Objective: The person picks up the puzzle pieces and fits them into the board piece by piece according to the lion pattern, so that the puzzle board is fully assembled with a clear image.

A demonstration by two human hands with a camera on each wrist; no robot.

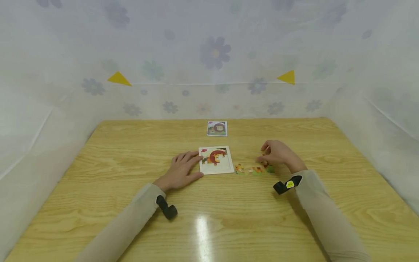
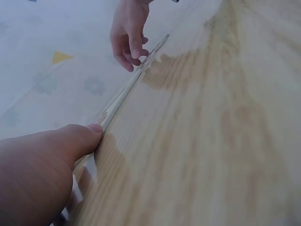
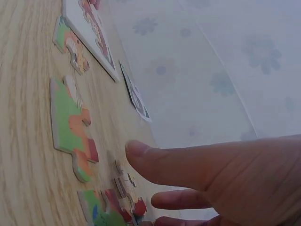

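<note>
A white square jigsaw tray [image 1: 216, 172] with a partly filled lion picture lies mid-table. My left hand [image 1: 181, 170] rests flat with its fingers spread along the tray's left side, and in the left wrist view the thumb [image 2: 77, 141] touches the edge. Over loose jigsaw pieces to the right hovers my right hand [image 1: 276, 153], fingers loosely bent. In the right wrist view its thumb [image 3: 155, 160] stands apart from the fingers. A brown-and-red piece [image 3: 124, 181] shows just beyond the thumb, close to a green-and-blue piece [image 3: 96, 207].
An orange-and-green piece [image 3: 70, 120] and a piece with an animal face [image 1: 240, 169] lie between the right hand and the tray. Behind the tray is a small lion picture card [image 1: 217, 128]. A flowered white curtain [image 1: 183, 65] with two yellow triangles hangs behind the wooden table [image 1: 245, 218].
</note>
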